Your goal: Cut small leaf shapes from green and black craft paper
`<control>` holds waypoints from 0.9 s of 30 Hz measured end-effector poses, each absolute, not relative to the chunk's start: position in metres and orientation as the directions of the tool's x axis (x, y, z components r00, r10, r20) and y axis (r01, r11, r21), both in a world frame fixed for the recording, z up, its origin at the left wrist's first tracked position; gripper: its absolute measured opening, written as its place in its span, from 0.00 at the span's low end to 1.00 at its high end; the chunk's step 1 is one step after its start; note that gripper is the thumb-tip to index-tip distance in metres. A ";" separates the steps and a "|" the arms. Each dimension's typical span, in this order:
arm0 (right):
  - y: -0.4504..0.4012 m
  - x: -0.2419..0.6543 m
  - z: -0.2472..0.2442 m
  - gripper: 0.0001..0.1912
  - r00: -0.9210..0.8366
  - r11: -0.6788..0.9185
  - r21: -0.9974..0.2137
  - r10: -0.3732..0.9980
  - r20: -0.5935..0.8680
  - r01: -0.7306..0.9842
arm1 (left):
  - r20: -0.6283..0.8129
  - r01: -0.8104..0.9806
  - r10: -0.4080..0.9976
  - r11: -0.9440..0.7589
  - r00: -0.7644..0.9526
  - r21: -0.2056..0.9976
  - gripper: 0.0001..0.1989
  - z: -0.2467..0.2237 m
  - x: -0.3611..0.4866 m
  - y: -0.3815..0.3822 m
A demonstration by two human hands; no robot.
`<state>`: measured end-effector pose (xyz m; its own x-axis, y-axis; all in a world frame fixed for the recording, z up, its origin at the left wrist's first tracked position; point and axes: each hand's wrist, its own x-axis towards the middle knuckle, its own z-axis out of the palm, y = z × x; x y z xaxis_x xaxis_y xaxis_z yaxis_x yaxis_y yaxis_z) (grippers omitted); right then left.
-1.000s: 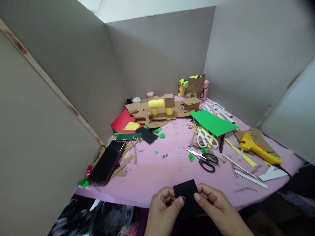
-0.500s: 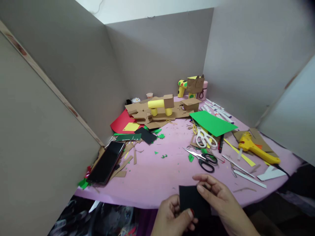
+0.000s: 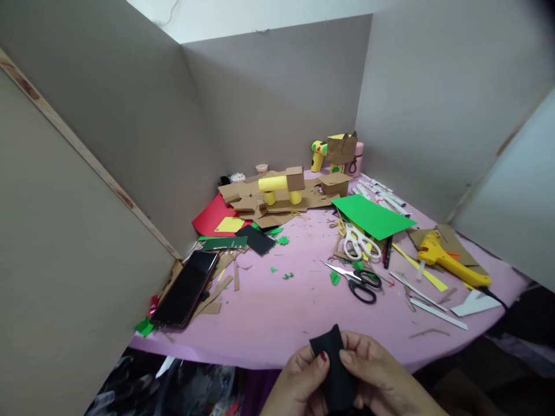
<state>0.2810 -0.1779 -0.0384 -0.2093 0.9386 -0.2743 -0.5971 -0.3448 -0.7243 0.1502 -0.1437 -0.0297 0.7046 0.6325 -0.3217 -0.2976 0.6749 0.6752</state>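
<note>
Bent or curled lengthwise, a piece of black paper (image 3: 333,370) is held at the table's front edge. My left hand (image 3: 299,378) grips its left side, the thumb lying on the front. On its right side, my right hand (image 3: 373,367) pinches it between thumb and fingers. The fingertips behind the paper are partly hidden. Just beyond my hands lie black-handled scissors (image 3: 363,286), their blades pointing left, and farther back white-handled scissors (image 3: 362,242).
Left lies a phone (image 3: 186,289). A yellow tube figure with a cardboard head (image 3: 281,185) stands on cardboard at the back. Green paper (image 3: 373,216), a yellow glue gun (image 3: 451,263) and markers (image 3: 384,193) are on the right. Grey panels (image 3: 277,98) enclose the table (image 3: 269,323).
The black paper was flat and wide; now it is bent narrower. My right hand has moved down and closed on its right side, nearer my left hand. The view has shifted slightly.
</note>
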 end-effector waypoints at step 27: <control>-0.120 0.376 -0.035 0.17 0.098 0.060 -0.449 0.942 0.320 0.892 | -0.330 -0.372 0.907 0.410 0.261 0.833 0.19 -0.035 0.137 -0.125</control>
<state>0.3758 -0.1201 -0.0354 0.0978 0.9422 0.3203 0.8916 0.0600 -0.4488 0.1373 -0.1251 -0.0355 0.2613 0.9071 -0.3299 -0.3722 0.4101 0.8326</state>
